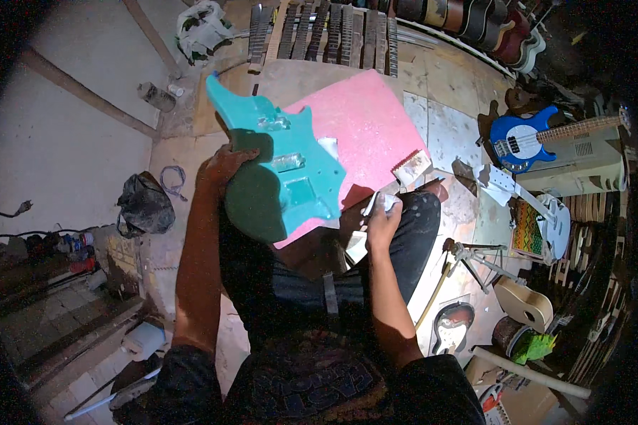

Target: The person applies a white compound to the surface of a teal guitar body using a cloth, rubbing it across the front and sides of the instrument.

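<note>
A turquoise electric guitar body (pixel 312 152) without neck or strings leans over my lap. Its two pickup openings and a lower cavity face up, and a dark shadow covers part of it. My left hand (pixel 228 166) is closed around its left edge, fingers partly hidden. To the right, my right hand (pixel 385 218) pinches a small whitish piece, its kind unclear, apart from the body. Beneath the body lies a pink sheet (pixel 361 134). A cream-coloured piece with a jagged edge (pixel 411 168) rests on its right corner. Another pale piece (pixel 356 246) is near my right wrist.
Several guitar necks (pixel 326 35) lie in a row at the far side. A blue bass guitar (pixel 521 138) stands at the right, near a metal stand (pixel 475 262) and an acoustic guitar body (pixel 523 303). A black plastic bag (pixel 146 204) sits at the left.
</note>
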`<state>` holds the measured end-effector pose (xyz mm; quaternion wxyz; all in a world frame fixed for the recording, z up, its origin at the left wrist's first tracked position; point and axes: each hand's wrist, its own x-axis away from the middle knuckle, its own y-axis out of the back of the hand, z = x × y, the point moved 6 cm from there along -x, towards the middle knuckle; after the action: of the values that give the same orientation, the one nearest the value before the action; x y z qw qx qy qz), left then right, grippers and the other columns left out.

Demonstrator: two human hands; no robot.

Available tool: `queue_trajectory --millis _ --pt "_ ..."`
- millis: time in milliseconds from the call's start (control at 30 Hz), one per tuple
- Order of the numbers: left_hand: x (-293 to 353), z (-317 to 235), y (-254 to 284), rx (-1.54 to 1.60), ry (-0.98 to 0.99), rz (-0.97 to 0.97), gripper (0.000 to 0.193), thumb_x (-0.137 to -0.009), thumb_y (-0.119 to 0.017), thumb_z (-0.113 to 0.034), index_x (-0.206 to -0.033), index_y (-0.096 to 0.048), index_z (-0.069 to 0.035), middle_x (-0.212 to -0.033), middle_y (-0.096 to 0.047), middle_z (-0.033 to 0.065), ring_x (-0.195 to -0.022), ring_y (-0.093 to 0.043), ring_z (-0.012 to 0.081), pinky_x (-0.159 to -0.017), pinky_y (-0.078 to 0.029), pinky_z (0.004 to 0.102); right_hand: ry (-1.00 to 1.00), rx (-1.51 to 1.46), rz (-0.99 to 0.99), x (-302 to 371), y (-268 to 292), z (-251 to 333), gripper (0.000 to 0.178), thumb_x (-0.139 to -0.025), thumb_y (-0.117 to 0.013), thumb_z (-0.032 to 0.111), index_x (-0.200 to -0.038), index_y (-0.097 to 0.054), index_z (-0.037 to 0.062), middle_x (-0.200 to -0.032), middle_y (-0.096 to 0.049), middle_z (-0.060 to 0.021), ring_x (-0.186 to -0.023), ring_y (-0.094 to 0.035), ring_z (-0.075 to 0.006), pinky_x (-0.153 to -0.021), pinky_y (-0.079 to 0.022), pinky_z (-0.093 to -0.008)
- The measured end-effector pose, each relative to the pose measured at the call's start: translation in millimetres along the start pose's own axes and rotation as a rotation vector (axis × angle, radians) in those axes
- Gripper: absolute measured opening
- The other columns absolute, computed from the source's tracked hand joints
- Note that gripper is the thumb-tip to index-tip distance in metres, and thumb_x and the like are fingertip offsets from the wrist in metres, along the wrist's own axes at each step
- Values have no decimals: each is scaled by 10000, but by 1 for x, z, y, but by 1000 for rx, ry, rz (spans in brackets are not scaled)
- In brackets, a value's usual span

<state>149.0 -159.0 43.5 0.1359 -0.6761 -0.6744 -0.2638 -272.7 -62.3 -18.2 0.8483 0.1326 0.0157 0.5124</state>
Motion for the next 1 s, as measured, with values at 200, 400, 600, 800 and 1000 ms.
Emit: queue_trajectory --millis 200,400,600,800,1000 --pt "8 86 -40 156 158 -359 777 -831 -847 -400 -1425 -525 -17 -1270 -673 148 -1126 -655 300 -954 -536 435 -128 -121 127 -2 -21 6 176 -1054 -601 202 -1135 -588 46 -936 -615 -23 -789 -576 -117 -643 -499 -291" --pt "42 81 -133 620 -82 -388 949 -830 -871 -365 -1553 -352 -36 -1481 -518 145 -1302 -523 296 -1089 -432 482 -331 -157 144 -22 -39 -26 106 -1006 -625 157 -1048 -582 69 -746 -566 19 -572 -498 -79 -485 -364 -258" --pt "50 121 -161 497 324 -329 1118 -793 -898 -351 -1608 -198 -41 -1533 -472 169 -1431 -417 308 -1177 -331 515 -161 46 -71 -65 -43 -62 128 -938 -682 105 -921 -572 41 -719 -551 9 -566 -501 -90 -485 -376 -286" --pt "74 95 -154 -215 -91 -687 1233 -711 -914 -385 -1592 -159 32 -1510 -307 323 -1395 -325 489 -1153 -320 558 -139 272 -133 -66 -56 -28 177 -908 -728 93 -913 -584 -9 -798 -604 -52 -665 -541 -153 -592 -443 -340" --pt "31 3 -166 -772 -270 -396 1472 -546 -934 -624 -1660 -117 -115 -1662 -72 353 -1551 -33 528 -1197 -95 710 -21 431 -102 -66 -60 -16 248 -888 -762 130 -873 -572 -29 -807 -625 -98 -716 -558 -188 -662 -464 -372"
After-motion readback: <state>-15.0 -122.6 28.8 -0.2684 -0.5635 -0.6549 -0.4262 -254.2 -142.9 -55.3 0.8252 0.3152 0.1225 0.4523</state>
